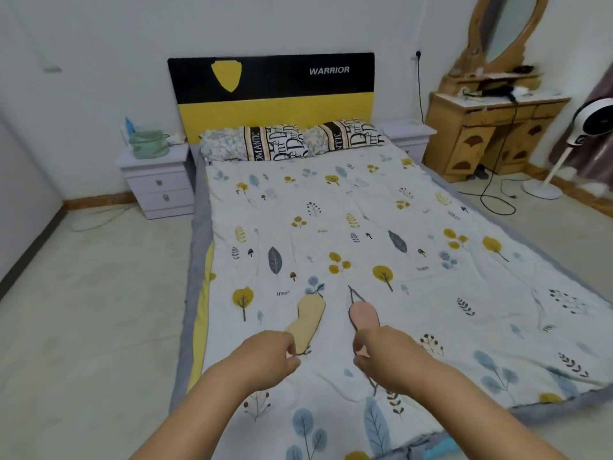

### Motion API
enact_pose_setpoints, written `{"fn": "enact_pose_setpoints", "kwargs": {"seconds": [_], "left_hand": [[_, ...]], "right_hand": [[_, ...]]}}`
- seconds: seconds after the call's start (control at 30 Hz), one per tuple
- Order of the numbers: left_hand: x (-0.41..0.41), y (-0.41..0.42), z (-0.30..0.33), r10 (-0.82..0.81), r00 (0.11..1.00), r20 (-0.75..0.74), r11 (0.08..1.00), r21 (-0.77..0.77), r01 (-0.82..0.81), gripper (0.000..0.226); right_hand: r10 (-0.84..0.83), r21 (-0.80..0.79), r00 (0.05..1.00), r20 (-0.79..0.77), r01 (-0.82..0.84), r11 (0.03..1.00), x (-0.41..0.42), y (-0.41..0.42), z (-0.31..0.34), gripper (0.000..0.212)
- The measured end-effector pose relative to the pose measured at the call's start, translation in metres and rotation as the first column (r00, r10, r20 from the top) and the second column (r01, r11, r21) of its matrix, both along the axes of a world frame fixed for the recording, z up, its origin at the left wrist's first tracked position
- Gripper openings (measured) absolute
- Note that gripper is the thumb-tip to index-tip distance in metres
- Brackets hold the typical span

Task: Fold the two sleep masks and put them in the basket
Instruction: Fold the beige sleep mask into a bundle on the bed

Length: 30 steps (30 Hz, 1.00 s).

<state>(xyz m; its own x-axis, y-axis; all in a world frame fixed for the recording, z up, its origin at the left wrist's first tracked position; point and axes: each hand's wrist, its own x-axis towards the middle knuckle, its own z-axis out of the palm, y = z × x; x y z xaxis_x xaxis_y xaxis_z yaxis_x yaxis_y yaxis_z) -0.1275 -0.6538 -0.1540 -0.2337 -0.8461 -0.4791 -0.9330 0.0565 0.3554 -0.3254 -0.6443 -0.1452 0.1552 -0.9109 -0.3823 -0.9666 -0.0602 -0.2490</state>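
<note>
Two sleep masks lie flat and lengthwise on the bed's patterned quilt (331, 210), side by side near its foot. The yellow mask (306, 318) is on the left, the pink mask (365, 315) on the right, each with a thin dark strap. My left hand (268, 355) pinches the near end of the yellow mask at its strap. My right hand (386, 358) covers and grips the near end of the pink mask. A green fabric basket (148, 144) stands on the left nightstand (156, 180), far from both hands.
Two pillows (292, 142) lie against the black and yellow headboard. A second nightstand (409, 136), a wooden dressing table (491, 127) with trailing black cable and a white standing fan (587, 127) are at the right. Bare tiled floor flanks the bed.
</note>
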Motion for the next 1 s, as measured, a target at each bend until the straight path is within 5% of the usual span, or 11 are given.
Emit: {"fn": "enact_pose_setpoints", "kwargs": {"seconds": [0.47,1.0], "left_hand": [[0.017,-0.120,-0.114,0.063,0.998,0.000,0.989,0.137,-0.062,0.036],[-0.012,-0.187,-0.261,0.313,0.950,-0.021,0.950,0.022,-0.313,0.025]], "right_hand": [[0.011,0.101,1.000,-0.027,-0.008,0.995,0.028,-0.121,-0.084,0.030],[0.083,0.121,0.996,-0.015,-0.081,0.989,0.034,-0.223,-0.249,0.031]]}}
